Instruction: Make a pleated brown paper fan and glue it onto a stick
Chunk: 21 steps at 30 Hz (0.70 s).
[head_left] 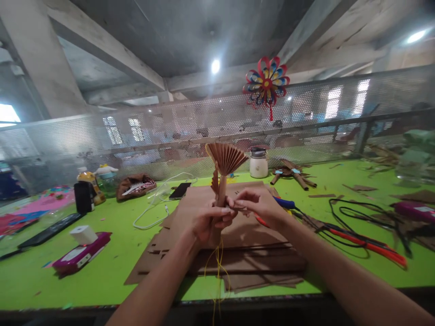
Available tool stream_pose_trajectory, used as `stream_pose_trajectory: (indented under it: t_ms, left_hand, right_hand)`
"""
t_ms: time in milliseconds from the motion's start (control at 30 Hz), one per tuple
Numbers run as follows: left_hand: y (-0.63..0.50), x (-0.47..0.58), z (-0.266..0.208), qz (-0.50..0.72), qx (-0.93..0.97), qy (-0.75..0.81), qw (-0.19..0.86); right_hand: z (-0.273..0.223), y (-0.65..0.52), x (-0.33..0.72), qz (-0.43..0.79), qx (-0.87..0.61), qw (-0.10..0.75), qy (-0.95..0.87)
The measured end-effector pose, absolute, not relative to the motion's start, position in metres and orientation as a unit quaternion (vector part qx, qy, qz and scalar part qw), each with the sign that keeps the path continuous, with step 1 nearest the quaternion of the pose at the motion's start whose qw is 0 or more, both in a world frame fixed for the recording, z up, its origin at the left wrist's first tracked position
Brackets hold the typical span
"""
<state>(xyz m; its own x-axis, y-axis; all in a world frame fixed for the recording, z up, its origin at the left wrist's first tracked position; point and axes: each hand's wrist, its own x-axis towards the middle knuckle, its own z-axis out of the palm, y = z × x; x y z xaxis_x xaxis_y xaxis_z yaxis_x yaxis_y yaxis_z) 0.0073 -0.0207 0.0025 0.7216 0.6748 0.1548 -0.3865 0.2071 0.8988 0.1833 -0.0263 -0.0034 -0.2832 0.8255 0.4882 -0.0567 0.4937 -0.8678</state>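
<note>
Though the pleated fan (227, 158) already tops its brown stem (221, 191), loose yellow thread (219, 262) suggests work remains.
Above the desk (97, 287), behind its near edge, your left hand (210, 218) wraps the stem — your right hand (261, 206) pinches a thin brown piece (241, 208), attachment unclear.

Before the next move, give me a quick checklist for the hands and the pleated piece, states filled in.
1. Left hand grips the brown stem: ok.
2. Pleated fan spread open atop the stem: ok.
3. Right hand close beside the left: ok.
4. Small brown piece at the right fingertips fastened to the stem: cannot tell.
5. Yellow strings gathered up: not ok, dangling loose below the left hand.
</note>
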Motion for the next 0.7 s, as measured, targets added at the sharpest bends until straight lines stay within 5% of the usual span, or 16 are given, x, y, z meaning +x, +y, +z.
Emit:
stream_pose_trajectory:
  t_ms: [167, 433, 700]
  left_hand:
    - [-0.016, 0.002, 0.004, 0.384, 0.500, 0.128, 0.766]
    - [-0.017, 0.005, 0.001, 0.394, 0.490, 0.142, 0.764]
    - [-0.013, 0.007, 0.000, 0.308, 0.527, 0.112, 0.784]
  right_hand:
    - [0.001, -0.036, 0.186, 0.427, -0.174, 0.497, -0.735]
    - [0.000, -0.047, 0.170, 0.153, -0.212, 0.565, -0.783]
    - [0.011, -0.044, 0.181, 0.217, -0.234, 0.640, -0.699]
